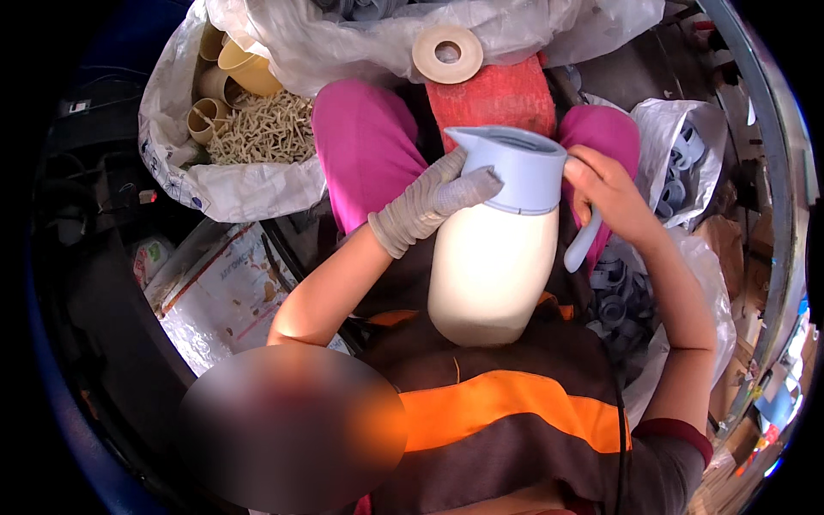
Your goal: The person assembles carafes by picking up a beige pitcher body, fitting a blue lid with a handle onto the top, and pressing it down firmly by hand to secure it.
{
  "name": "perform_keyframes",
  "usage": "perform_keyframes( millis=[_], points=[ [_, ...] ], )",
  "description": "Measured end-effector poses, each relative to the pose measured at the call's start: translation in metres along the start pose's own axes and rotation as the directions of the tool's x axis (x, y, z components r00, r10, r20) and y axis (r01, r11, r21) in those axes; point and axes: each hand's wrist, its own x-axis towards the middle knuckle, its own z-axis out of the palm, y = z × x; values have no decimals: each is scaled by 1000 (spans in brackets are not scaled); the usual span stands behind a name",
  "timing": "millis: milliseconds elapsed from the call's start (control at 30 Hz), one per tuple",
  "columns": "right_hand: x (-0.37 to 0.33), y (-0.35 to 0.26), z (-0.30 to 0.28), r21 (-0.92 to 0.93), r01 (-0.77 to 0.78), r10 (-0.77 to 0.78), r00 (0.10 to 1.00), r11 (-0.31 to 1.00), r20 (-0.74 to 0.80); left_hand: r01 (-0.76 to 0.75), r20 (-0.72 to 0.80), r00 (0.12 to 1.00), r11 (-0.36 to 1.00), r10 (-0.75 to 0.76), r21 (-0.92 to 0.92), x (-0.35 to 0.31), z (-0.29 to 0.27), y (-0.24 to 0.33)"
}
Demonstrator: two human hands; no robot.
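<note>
A thermos jug [493,275] with a cream body and a blue-grey collar, spout and handle leans against my lap, spout toward the left. My left hand [429,202], in a grey glove, is wrapped round the collar from the left, thumb across its front. On the opposite side my right hand [611,193], bare, has its fingers closed round the upper part of the handle [584,246], whose lower end hangs free of the body. The jug's open top faces up. Beyond it lies a red padded block [493,101] between my knees, with a flat beige ring [427,57] at its far end.
At the left stands a white sack [249,199] holding beige strips [270,129] and several yellowish cups [249,70]. Plastic bags with blue-grey parts [611,300] are at my right. Clear plastic sheeting [360,51] spreads across the far side. A metal frame [777,223] edges the right.
</note>
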Motion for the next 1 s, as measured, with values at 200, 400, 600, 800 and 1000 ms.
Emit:
perform_keyframes(
  millis=[200,400,600,800,1000],
  points=[
    [0,3,-2,25,45,-46,997,999,65,-305,-124,879,742,460,597,-23,36,-3],
    [9,8,-4,38,21,-24,996,999,80,-238,-248,882,834,400,499,-22,25,-19],
    [2,6,-7,208,-104,79,989,973,126,4,-295,952,971,-77,-238,-22,-1,-48],
    [-18,9,-16,240,-38,30,999,970,37,-54,-270,902,707,337,705,16,-38,16],
    [-49,9,-21,267,34,4,990,963,-142,413,-167,782,-298,600,861,126,-63,26]
  ],
)
